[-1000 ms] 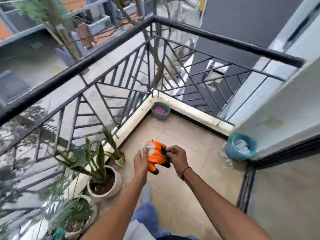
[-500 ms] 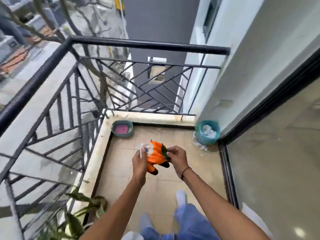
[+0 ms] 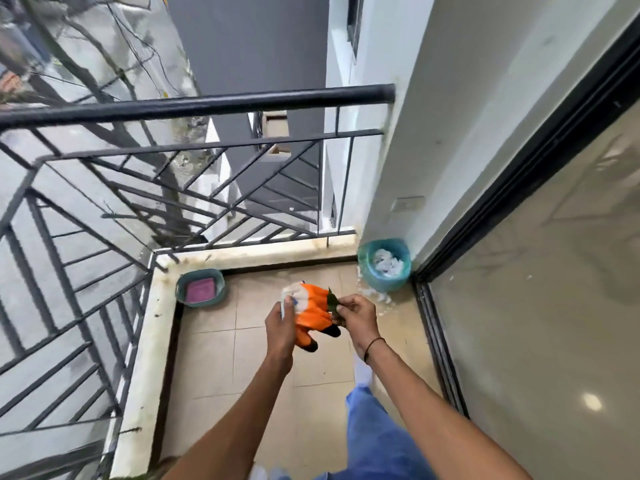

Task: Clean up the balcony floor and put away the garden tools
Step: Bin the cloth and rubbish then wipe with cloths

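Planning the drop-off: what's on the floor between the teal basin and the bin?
Head view: bare tiles between the teal basin and bin, except white scraps at the bin's foot.

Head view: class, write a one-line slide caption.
Both hands, left and right, hold orange work gloves above the tiled balcony floor.

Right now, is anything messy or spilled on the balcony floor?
Yes. White paper scraps lie on the tiles beside the teal bin in the corner by the door frame. The bin is already full of crumpled paper, so these look spilled over. Nothing else stands out.
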